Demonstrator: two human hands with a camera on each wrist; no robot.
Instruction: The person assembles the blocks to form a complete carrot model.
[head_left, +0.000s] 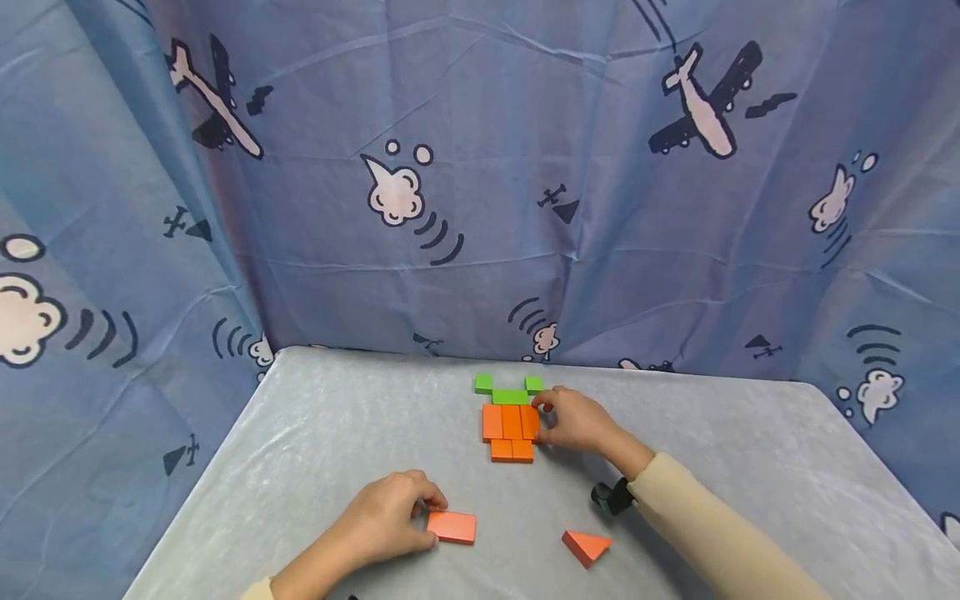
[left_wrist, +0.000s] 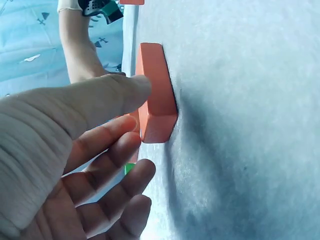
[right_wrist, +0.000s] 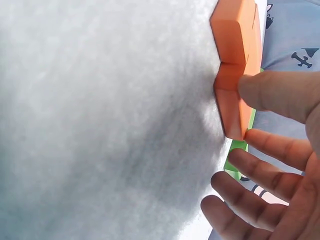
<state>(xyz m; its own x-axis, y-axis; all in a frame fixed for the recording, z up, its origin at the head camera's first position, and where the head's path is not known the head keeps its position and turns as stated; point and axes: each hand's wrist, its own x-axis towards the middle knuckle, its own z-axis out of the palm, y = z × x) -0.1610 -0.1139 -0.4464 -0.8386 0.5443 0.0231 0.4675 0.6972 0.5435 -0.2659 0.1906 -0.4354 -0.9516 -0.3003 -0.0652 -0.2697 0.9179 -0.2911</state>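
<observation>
My left hand holds the left end of a red-orange rectangular block lying flat on the table, thumb on the near side and fingers on the far side. Farther back, my right hand pinches the rightmost orange block of a flat figure, its thumb at the near end and index finger at the far end. This block sits against a middle orange block, beside a left orange block. Two small orange blocks adjoin them in front, and a green rectangular block lies behind.
Small green blocks mark the figure's two back corners. A red-orange triangular block lies at the front right, near the right forearm. The grey cloth-covered table meets a blue patterned curtain at the back and left.
</observation>
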